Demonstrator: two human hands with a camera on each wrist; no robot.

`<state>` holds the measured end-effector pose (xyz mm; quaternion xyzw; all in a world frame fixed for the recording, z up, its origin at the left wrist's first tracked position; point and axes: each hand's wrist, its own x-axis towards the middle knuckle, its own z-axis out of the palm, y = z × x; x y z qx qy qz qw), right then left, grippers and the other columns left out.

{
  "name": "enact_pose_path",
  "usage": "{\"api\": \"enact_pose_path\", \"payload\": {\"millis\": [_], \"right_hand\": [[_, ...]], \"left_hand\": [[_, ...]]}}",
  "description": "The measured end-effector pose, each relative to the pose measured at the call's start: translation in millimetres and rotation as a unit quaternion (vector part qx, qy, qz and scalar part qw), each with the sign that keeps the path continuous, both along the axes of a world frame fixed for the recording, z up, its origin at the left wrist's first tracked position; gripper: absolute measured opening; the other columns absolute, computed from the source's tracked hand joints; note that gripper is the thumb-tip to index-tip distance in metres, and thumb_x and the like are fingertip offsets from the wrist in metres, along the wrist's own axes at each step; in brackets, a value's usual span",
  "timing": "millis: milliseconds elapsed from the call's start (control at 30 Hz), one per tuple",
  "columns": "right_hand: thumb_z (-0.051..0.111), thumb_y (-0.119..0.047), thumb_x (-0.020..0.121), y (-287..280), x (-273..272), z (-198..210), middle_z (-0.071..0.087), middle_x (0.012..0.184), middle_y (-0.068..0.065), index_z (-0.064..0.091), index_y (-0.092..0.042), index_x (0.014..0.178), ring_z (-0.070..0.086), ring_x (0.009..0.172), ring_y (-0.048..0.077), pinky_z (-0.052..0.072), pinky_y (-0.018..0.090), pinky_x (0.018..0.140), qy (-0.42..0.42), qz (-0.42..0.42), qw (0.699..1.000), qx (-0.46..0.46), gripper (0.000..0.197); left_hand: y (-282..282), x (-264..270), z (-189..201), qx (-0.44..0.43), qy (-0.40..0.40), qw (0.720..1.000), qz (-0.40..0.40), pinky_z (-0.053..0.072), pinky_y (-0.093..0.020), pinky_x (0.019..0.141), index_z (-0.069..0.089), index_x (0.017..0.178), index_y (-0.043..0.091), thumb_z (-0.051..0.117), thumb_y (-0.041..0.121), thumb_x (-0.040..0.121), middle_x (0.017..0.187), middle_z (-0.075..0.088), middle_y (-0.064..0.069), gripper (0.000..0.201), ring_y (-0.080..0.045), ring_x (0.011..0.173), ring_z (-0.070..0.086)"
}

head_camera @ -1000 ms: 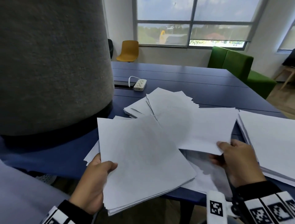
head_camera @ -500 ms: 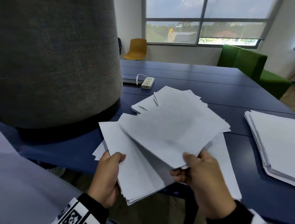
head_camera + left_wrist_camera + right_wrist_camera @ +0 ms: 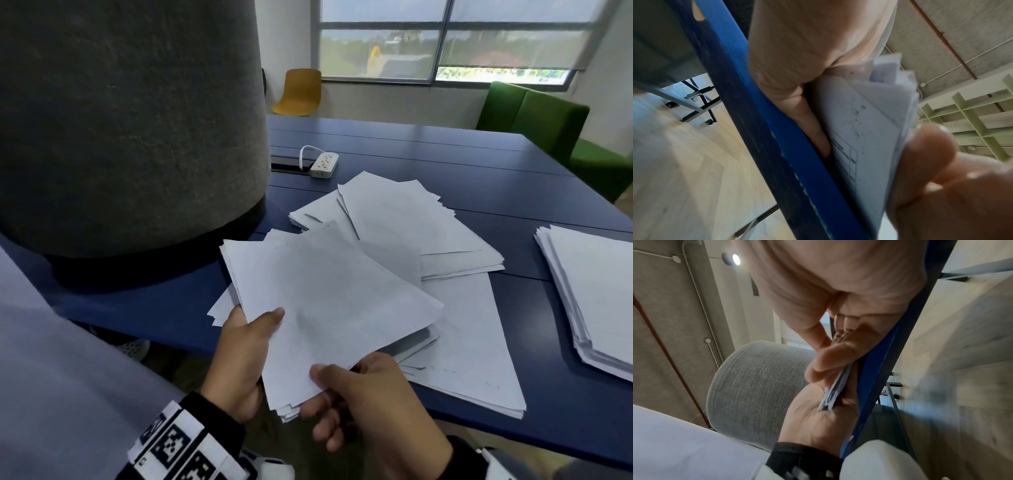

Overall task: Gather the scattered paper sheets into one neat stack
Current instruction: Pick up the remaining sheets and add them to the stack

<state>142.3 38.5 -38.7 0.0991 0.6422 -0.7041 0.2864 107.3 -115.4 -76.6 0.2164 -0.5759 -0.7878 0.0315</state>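
Held bundle of paper sheets (image 3: 329, 301): above the near edge of the blue table (image 3: 479, 164), gripped at its near-left edge by the left hand (image 3: 239, 359), thumb on top, and pinched at its near corner by the right hand (image 3: 373, 407). Loose sheets (image 3: 469, 346): flat on table beneath. Fanned pile (image 3: 404, 219): behind. Separate stack (image 3: 596, 291): right. Power strip (image 3: 324, 165): farther back. Grey felt cylinder (image 3: 130, 120): left.

A dark blue plank surface (image 3: 445, 154) fills the room's middle. Behind it, a wide grey-framed window (image 3: 442, 41) admits daylight, with a mustard-yellow plastic chair (image 3: 299, 92) and green upholstered armchairs (image 3: 534, 113) near pale walls.
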Motion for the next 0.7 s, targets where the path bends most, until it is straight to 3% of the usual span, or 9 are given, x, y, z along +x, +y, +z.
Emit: {"api": "enact_pose_path", "payload": {"millis": [133, 233, 300, 367, 433, 500, 567, 600, 700], "right_hand": [[0.062, -0.031, 0.091, 9.1, -3.0, 3.8, 0.067, 0.064, 0.023, 0.062, 0.004, 0.080, 0.053, 0.037, 0.023, 0.041, 0.023, 0.038, 0.014, 0.028, 0.998, 0.058, 0.037], [0.060, -0.044, 0.088, 28.7, -11.9, 12.1, 0.065, 0.056, 0.022, 0.063, 0.001, 0.071, 0.051, 0.034, 0.023, 0.036, 0.020, 0.036, 0.067, -0.018, 0.989, 0.133, 0.048], [0.061, -0.043, 0.088, 47.9, -22.8, 14.7, 0.064, 0.051, 0.018, 0.061, 0.002, 0.068, 0.052, 0.033, 0.022, 0.036, 0.020, 0.037, 0.124, -0.067, 0.968, 0.208, 0.049], [0.062, -0.040, 0.087, 67.4, -37.4, 13.5, 0.066, 0.051, 0.008, 0.059, -0.001, 0.066, 0.059, 0.041, 0.019, 0.047, 0.026, 0.044, 0.196, -0.095, 0.923, 0.318, 0.045], [0.061, -0.040, 0.086, 80.8, -52.0, 13.7, 0.070, 0.072, 0.000, 0.064, -0.010, 0.078, 0.064, 0.067, 0.018, 0.051, 0.030, 0.063, 0.247, -0.085, 0.863, 0.432, 0.031], [0.058, -0.040, 0.088, 84.2, -65.2, 18.9, 0.066, 0.094, 0.000, 0.061, -0.013, 0.104, 0.059, 0.089, 0.019, 0.041, 0.026, 0.071, 0.237, -0.041, 0.818, 0.522, 0.032], [0.058, -0.040, 0.089, 81.8, -78.3, 22.8, 0.057, 0.092, 0.001, 0.053, -0.008, 0.115, 0.053, 0.088, 0.021, 0.038, 0.027, 0.070, 0.204, 0.001, 0.812, 0.547, 0.042], [0.059, -0.040, 0.088, 78.9, -83.9, 23.4, 0.054, 0.088, 0.000, 0.052, -0.006, 0.115, 0.052, 0.086, 0.020, 0.039, 0.027, 0.070, 0.197, 0.011, 0.812, 0.550, 0.044], [0.064, -0.039, 0.085, 68.1, -97.0, 22.0, 0.053, 0.090, 0.002, 0.050, -0.001, 0.116, 0.051, 0.085, 0.021, 0.040, 0.027, 0.068, 0.192, 0.025, 0.803, 0.564, 0.051]], "left_hand": [[-4.4, 1.0, -1.4, -0.028, 0.001, 1.000, -0.013, 0.052, -0.056, 0.093, 0.057, 0.124, 0.013, 0.050, -0.001, 0.096, 0.114, 0.071, -0.015, 0.032, -0.038, 0.103, 0.068], [-13.4, 9.5, -1.4, -0.048, 0.010, 0.999, -0.004, 0.055, -0.044, 0.083, 0.060, 0.120, 0.018, 0.051, -0.004, 0.096, 0.109, 0.073, -0.009, 0.034, -0.031, 0.100, 0.068], [-24.8, 19.5, -1.6, -0.062, 0.012, 0.998, 0.012, 0.053, -0.039, 0.079, 0.062, 0.113, 0.019, 0.053, -0.006, 0.094, 0.105, 0.073, -0.009, 0.032, -0.031, 0.096, 0.068], [-38.2, 30.5, -0.7, -0.081, 0.014, 0.996, 0.021, 0.051, -0.041, 0.085, 0.063, 0.109, 0.017, 0.054, -0.009, 0.091, 0.110, 0.071, -0.015, 0.032, -0.034, 0.096, 0.066], [-48.4, 41.1, 1.6, -0.071, 0.009, 0.997, 0.027, 0.053, -0.037, 0.080, 0.058, 0.119, 0.009, 0.052, -0.012, 0.091, 0.111, 0.067, -0.020, 0.035, -0.035, 0.095, 0.063], [-54.4, 50.5, 3.9, -0.051, 0.003, 0.998, 0.039, 0.058, -0.025, 0.058, 0.052, 0.122, 0.005, 0.050, -0.015, 0.091, 0.098, 0.065, -0.016, 0.038, -0.031, 0.084, 0.059], [-55.8, 56.8, 4.0, -0.035, -0.002, 0.998, 0.047, 0.057, -0.020, 0.057, 0.050, 0.130, 0.003, 0.049, -0.016, 0.090, 0.097, 0.063, -0.016, 0.044, -0.030, 0.081, 0.057], [-56.4, 57.8, 2.7, -0.028, -0.005, 0.999, 0.045, 0.057, -0.021, 0.060, 0.049, 0.134, 0.001, 0.049, -0.016, 0.091, 0.100, 0.063, -0.018, 0.047, -0.031, 0.083, 0.057], [-56.1, 58.2, -3.3, -0.025, -0.004, 0.999, 0.034, 0.055, -0.017, 0.053, 0.050, 0.133, 0.002, 0.048, -0.016, 0.091, 0.100, 0.064, -0.018, 0.046, -0.027, 0.081, 0.059]]}}
